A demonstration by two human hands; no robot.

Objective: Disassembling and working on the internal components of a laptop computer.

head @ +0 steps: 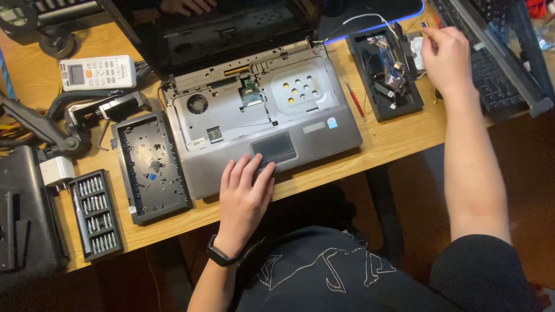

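From the head view, a grey laptop (260,115) with its keyboard removed lies open in the middle of the wooden counter (393,144). The left hand (245,193) rests flat and open on its front edge, fingers touching the touchpad (274,148). The right hand (446,58) hovers well apart, past a black tray of parts (386,72), fingers loosely curled; whether it grips anything I cannot tell.

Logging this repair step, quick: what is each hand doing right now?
Left hand: open, flat on the laptop base, holding nothing.
Right hand: fingers pinched beside the black tray; whether it holds anything cannot be told.
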